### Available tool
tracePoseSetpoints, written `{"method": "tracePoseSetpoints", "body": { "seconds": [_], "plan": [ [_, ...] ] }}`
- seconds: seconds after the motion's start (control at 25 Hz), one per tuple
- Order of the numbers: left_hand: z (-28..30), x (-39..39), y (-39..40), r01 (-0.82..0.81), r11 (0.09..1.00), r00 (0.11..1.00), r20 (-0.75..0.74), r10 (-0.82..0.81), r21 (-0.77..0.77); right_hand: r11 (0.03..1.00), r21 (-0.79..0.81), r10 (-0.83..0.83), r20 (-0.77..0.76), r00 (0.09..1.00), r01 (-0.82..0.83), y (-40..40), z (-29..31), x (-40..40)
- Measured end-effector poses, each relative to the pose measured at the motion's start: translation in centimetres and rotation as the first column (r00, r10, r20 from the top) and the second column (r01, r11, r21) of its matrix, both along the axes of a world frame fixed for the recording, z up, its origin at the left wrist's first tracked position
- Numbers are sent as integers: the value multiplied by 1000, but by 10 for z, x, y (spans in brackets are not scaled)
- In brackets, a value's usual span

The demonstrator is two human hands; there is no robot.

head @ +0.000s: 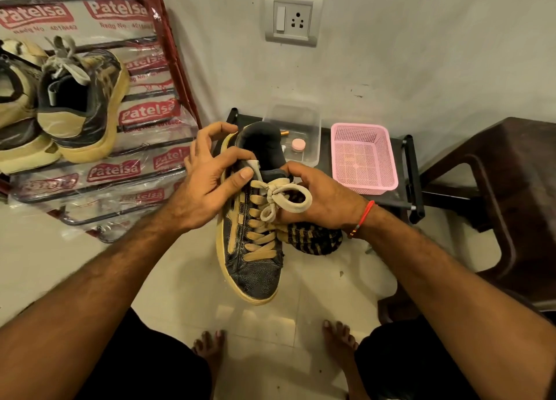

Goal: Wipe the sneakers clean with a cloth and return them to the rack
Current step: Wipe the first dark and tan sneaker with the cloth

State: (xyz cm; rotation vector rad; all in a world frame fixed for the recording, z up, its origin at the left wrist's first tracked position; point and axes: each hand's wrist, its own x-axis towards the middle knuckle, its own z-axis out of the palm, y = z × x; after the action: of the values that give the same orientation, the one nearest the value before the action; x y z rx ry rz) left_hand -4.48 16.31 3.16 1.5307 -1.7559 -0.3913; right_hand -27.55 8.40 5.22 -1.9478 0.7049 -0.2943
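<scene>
A dark sneaker [255, 267] with tan laces and a yellowed sole hangs in the air over the floor, toe pointing towards me. My left hand [207, 177] grips its collar and side, thumb lying across the tongue. My right hand [319, 198] holds a dark striped cloth [313, 238] pressed against the shoe's right side, below the bow. On the left stands the shoe rack [168, 47], red-framed with printed plastic wrap. A matching sneaker [84, 105] rests on it beside another tan shoe [15, 77].
A low black stand [412, 171] against the wall carries a pink mesh basket [364, 159] and a clear plastic box [301, 129] with small items. A dark brown plastic stool [496, 195] is at the right. My bare feet [210, 348] are on the tiled floor.
</scene>
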Motion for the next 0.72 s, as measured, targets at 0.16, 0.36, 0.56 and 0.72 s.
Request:
{"method": "tracePoseSetpoints", "body": {
  "seconds": [0.16,0.36,0.56,0.72],
  "plan": [
    [8,-14,5,89,991,941,336,-52,-96,998,-5,-61,-34,998,61,-2,3,4],
    [-10,-26,3,31,995,989,140,-45,99,905,250,-363,26,931,346,-15,0,0],
    [-23,-21,-5,44,972,998,-51,-33,232,830,359,-472,45,881,426,-23,15,-13],
    [-15,-19,-5,-22,962,997,-62,40,273,852,307,-450,15,893,424,-23,25,-18]
  ]
}}
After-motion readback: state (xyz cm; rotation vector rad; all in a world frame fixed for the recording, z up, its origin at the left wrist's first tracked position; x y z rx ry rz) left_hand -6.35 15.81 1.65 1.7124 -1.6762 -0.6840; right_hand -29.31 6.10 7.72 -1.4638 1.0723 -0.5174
